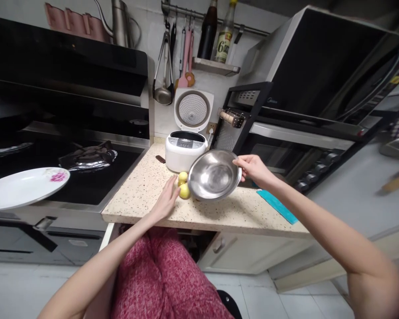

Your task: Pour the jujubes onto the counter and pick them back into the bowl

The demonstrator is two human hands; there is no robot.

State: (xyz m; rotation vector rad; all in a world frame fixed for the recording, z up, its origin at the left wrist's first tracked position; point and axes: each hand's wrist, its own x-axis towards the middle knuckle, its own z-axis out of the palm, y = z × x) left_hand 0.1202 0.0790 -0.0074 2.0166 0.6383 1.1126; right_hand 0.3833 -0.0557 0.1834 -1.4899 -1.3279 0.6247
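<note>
My right hand [254, 169] grips the rim of a shiny stainless steel bowl [213, 177], fingers closed round its right edge. The bowl is tilted above the countertop with its hollow side towards me, and nothing shows inside it. Just left of it, several round yellow fruits [184, 191], perhaps lemons, rest on the speckled counter [136, 188]. My left hand [166, 198] lies beside them with its fingers stretched out, its fingertips at their left side. Behind the bowl and fruits stands a white rice cooker [182, 161] with its lid up.
To the left, a large white flowered plate [26, 188] lies by the gas burner [89, 155]. A teal cloth [277, 206] is on the counter at right, near the oven [295, 150]. Utensils [164, 79] and bottles [224, 40] hang or stand above. A drawer is pulled out below.
</note>
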